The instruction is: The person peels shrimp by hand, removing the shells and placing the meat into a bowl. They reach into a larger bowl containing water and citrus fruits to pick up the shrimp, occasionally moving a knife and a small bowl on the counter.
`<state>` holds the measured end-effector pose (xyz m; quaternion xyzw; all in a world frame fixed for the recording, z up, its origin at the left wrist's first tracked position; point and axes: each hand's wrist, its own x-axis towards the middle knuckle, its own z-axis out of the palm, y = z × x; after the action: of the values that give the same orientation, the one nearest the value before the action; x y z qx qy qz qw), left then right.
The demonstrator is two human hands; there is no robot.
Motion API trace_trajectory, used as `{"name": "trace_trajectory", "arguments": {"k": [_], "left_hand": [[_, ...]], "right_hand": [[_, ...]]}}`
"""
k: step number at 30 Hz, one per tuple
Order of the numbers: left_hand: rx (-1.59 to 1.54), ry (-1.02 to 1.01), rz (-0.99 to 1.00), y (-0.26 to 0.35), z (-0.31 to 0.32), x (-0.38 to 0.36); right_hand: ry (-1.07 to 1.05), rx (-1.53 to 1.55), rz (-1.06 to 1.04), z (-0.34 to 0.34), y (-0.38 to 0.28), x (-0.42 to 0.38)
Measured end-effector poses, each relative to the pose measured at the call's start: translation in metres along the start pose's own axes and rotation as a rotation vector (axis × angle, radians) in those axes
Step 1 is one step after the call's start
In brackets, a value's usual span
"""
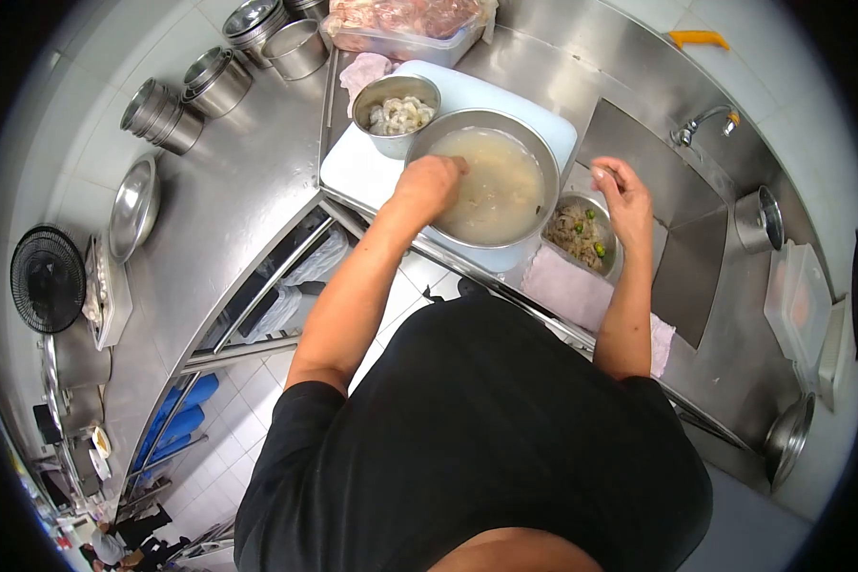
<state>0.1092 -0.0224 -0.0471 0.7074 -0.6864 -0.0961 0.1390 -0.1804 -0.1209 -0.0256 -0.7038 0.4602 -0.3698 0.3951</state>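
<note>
A large steel bowl (549, 170) of cloudy water, with pale pieces under the surface, stands on a white cutting board (553, 124). My left hand (432, 189) is over its left rim, fingers closed together; whatever they pinch is hidden. To the right, my right hand (625, 198) is raised above a smaller steel bowl (616, 257) of greyish shell-like scraps with green bits. Its fingers are curled in, and I cannot make out anything in them. Behind my left hand, a steel pot (391, 145) holds pale pieces that look like peeled shrimp (400, 115).
A clear tub of raw meat (405, 24) is at the back. The sink (701, 276) with its tap (705, 124) lies to the right. A pink cloth (567, 291) hangs at the counter's front edge. Stacked steel pots (167, 119) line the left wall.
</note>
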Motion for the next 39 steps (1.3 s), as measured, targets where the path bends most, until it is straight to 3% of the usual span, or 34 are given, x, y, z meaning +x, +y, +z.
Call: {"name": "trace_trajectory", "arguments": {"k": [1,2,4,7,10,14,15,21,24,29,32,36,38,39], "left_hand": [[0.077,-0.078,-0.013,0.005,0.005,0.000],[0.158,-0.152,-0.024,0.008,0.009,0.000],[0.032,-0.072,-0.015,0.008,0.015,0.000],[-0.251,-0.014,-0.102,0.022,-0.011,-0.001],[-0.629,0.004,-0.208,0.022,-0.012,-0.007],[-1.078,0.036,-0.245,0.023,-0.006,-0.011],[-1.175,0.044,-0.252,0.027,-0.010,-0.015],[-0.913,0.117,-0.294,0.025,-0.026,-0.030],[-0.934,0.105,-0.285,0.023,-0.025,-0.032],[-1.329,0.053,-0.168,0.017,-0.019,-0.035],[-1.588,0.043,-0.127,0.021,-0.016,-0.035],[-1.885,0.126,-0.114,0.031,-0.006,-0.034],[-1.718,0.153,-0.140,0.040,-0.007,-0.035],[-1.636,0.167,-0.154,0.044,-0.007,-0.034]], "right_hand": [[0.066,-0.039,0.070,-0.007,0.015,-0.004],[0.006,-0.291,0.115,-0.014,0.032,-0.007],[-0.118,-0.792,0.208,-0.022,0.063,-0.014],[0.033,-0.754,-0.243,-0.018,0.080,-0.020],[0.015,-0.462,-0.259,0.007,-0.012,-0.018],[-0.141,-0.322,-0.507,0.067,-0.046,-0.013],[-0.173,-0.305,-0.488,0.078,-0.045,-0.010],[-0.279,-0.172,-0.486,0.103,-0.057,-0.005],[-0.315,-0.137,-0.441,0.104,-0.057,-0.003],[-0.428,-0.058,-0.205,0.097,-0.053,0.002],[-0.427,0.123,-0.190,0.096,-0.054,0.003],[-0.356,0.178,-0.348,0.101,-0.044,0.006],[-0.271,0.038,-0.488,0.099,-0.050,0.000],[-0.266,0.015,-0.446,0.097,-0.051,0.001]]}}
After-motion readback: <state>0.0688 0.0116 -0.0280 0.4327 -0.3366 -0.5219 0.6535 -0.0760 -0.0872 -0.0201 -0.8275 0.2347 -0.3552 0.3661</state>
